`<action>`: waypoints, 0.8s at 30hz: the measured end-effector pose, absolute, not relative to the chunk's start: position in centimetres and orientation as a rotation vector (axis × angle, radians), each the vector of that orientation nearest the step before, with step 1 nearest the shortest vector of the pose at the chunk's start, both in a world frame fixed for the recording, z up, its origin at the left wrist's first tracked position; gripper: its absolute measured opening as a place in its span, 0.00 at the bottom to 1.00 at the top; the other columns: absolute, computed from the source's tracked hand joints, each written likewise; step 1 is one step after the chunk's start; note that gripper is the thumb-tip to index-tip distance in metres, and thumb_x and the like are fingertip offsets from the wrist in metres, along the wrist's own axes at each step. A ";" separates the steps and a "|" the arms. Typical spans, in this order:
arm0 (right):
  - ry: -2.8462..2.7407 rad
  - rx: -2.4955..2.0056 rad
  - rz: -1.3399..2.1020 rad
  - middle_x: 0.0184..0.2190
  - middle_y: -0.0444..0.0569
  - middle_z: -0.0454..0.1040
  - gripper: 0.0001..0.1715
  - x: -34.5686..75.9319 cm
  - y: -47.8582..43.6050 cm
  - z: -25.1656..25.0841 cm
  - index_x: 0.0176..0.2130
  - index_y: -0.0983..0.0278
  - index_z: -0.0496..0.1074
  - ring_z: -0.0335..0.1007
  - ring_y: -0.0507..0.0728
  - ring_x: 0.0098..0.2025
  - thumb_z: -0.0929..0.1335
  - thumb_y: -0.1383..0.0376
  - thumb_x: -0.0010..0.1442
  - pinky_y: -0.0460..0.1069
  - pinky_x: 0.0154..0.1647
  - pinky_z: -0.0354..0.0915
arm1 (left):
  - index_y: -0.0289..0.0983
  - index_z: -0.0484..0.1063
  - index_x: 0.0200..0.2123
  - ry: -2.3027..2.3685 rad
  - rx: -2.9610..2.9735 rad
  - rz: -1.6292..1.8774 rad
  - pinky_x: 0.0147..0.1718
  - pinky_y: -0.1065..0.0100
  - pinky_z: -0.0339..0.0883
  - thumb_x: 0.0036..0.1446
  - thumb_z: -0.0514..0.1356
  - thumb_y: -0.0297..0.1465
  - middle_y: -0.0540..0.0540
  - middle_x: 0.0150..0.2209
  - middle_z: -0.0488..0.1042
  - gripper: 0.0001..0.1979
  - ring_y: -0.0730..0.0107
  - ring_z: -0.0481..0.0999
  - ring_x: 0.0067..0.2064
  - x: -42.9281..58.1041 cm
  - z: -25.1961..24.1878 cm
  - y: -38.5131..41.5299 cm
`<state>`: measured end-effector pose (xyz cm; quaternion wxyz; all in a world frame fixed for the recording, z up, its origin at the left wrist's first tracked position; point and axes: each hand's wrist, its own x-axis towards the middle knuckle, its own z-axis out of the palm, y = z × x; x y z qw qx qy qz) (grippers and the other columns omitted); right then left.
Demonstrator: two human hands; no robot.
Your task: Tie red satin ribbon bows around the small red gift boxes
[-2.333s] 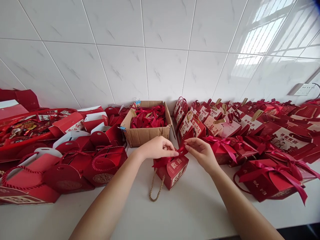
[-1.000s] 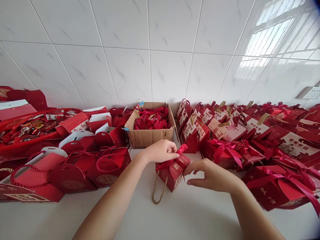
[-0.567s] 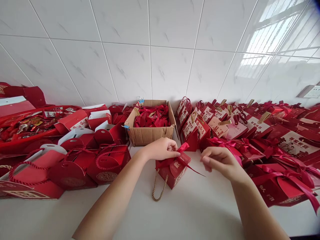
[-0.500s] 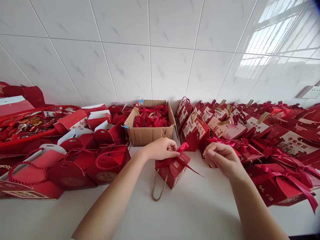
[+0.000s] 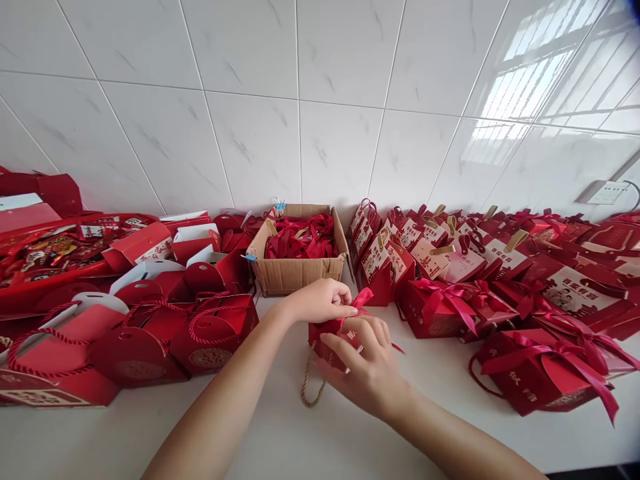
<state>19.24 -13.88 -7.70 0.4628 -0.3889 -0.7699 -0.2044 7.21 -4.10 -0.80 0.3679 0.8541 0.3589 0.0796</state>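
A small red gift box (image 5: 341, 357) with pale lettering sits on the white tabletop in front of me. My left hand (image 5: 325, 301) is closed at its top, thumb and fingers pinching the red satin ribbon (image 5: 363, 297). Across the front of the same box reaches my right hand (image 5: 367, 357), fingers bent and apart, with the index finger and thumb pointing to the box's left side. I see nothing held between them, though the hand covers much of the box. A twisted tan cord handle (image 5: 306, 393) hangs down onto the table at the box's left.
Behind, a cardboard box (image 5: 300, 275) holds loose red ribbons. Open red boxes with rope handles (image 5: 215, 333) and a red tray of wrapped sweets (image 5: 60, 250) are at left. Rows of closed, ribboned boxes (image 5: 535, 373) fill the right, up to the tiled wall (image 5: 250, 147).
My right hand has swung left from beside the ribboned boxes to the front of the gift box. My left hand keeps its pinch on the ribbon. The view has shifted slightly.
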 end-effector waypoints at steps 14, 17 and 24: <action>-1.870 -0.971 -0.449 0.33 0.49 0.71 0.08 19.1 -13.0 -8.2 0.35 0.61 0.70 0.63 0.56 0.36 0.71 0.64 0.52 0.52 0.37 0.57 | 0.36 0.67 0.26 0.917 2.158 0.239 0.20 0.74 0.50 0.49 0.59 0.41 0.55 0.18 0.62 0.13 0.78 0.57 0.20 7.3 -0.8 -4.4; -1.852 -1.094 -0.528 0.32 0.49 0.72 0.03 18.2 -12.8 -8.9 0.34 0.61 0.71 0.62 0.57 0.35 0.68 0.67 0.54 0.52 0.37 0.55 | 0.36 0.67 0.27 0.917 2.137 0.235 0.19 0.74 0.50 0.48 0.59 0.43 0.55 0.18 0.62 0.15 0.77 0.56 0.21 7.3 -1.0 -4.3; -1.831 -0.894 -0.249 0.31 0.45 0.75 0.06 19.4 -13.1 -8.6 0.31 0.62 0.70 0.65 0.53 0.36 0.66 0.73 0.55 0.51 0.39 0.57 | 0.36 0.69 0.29 0.904 2.211 0.226 0.21 0.73 0.52 0.51 0.57 0.45 0.55 0.19 0.63 0.17 0.77 0.57 0.22 7.3 -1.0 -4.2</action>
